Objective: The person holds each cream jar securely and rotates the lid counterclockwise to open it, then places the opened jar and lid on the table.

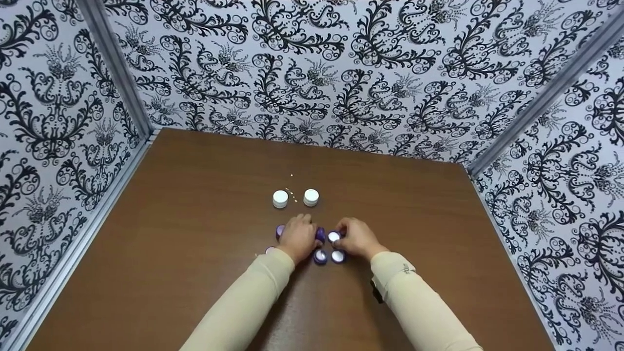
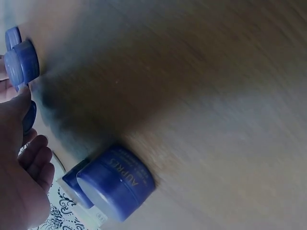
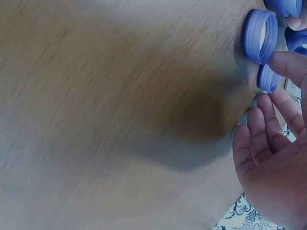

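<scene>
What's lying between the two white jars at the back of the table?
Head view: between the left white jar and right white jar lie a few tiny pale specks on bare wood.

Both arms, in cream long sleeves, reached forward from the lower edge of the head view and converged toward the middle, the forearms angled inward so the two hands lay close side by side without touching. The left hand [image 1: 298, 236] lay knuckles up with its fingers bent downward, and its wrist view showed the fingers [image 2: 36, 158] loosely curled beside an upturned thumb. The right hand [image 1: 355, 238] was likewise palm down, fingers curled at the tips; its wrist view showed the fingers [image 3: 261, 134] bent inward over an open palm.
</scene>
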The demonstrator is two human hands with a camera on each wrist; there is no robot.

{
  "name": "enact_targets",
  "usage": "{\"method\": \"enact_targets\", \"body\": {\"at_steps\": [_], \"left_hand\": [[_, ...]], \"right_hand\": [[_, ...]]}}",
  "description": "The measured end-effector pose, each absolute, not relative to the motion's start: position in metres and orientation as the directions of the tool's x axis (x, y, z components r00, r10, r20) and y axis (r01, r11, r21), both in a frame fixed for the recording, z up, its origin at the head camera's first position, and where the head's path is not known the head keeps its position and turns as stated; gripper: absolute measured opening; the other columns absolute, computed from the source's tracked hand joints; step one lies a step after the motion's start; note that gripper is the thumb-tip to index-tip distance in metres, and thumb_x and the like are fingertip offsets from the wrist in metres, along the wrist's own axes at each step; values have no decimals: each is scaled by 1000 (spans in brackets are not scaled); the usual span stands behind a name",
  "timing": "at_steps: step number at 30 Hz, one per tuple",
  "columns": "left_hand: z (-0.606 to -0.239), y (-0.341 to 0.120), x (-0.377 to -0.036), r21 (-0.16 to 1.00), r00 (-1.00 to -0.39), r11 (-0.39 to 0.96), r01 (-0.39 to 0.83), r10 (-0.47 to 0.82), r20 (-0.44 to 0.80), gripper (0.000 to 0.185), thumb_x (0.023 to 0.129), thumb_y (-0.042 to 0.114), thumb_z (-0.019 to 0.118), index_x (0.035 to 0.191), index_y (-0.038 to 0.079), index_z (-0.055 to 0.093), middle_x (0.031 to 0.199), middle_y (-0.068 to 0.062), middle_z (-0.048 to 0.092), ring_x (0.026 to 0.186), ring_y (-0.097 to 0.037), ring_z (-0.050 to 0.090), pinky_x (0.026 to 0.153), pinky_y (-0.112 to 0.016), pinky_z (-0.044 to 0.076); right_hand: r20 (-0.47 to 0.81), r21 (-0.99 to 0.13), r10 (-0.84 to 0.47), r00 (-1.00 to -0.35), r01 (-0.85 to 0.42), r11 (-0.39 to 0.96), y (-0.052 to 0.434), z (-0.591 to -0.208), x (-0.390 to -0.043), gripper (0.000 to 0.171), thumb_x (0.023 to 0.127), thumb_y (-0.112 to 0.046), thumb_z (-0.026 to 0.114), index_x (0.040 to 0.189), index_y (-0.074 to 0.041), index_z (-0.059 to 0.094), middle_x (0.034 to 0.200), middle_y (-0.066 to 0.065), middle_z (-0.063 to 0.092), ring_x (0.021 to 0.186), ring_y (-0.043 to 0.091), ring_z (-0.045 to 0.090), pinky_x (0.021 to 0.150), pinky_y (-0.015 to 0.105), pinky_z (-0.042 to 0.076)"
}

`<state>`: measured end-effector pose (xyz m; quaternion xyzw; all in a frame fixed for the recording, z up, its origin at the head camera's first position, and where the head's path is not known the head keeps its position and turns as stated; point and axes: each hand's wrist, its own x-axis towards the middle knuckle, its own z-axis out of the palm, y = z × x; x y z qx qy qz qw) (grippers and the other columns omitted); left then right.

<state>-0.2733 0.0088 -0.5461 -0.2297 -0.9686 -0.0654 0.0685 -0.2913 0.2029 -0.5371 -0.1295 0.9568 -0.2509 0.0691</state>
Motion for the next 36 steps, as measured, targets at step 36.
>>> {"method": "enact_targets", "body": {"at_steps": [36], "left_hand": [[-545,3,-276,104,-919,913,394,390,56,45,85,47,74,102,5,74,111,-11,56,108,-29,52,97,-42,41]], "right_hand": [[-115,-501,-283,-952,-190,845,202,-533,-292,29,75,-13,85,98,-8,69,90,4,63,84,20,57,79,41,49]]}}
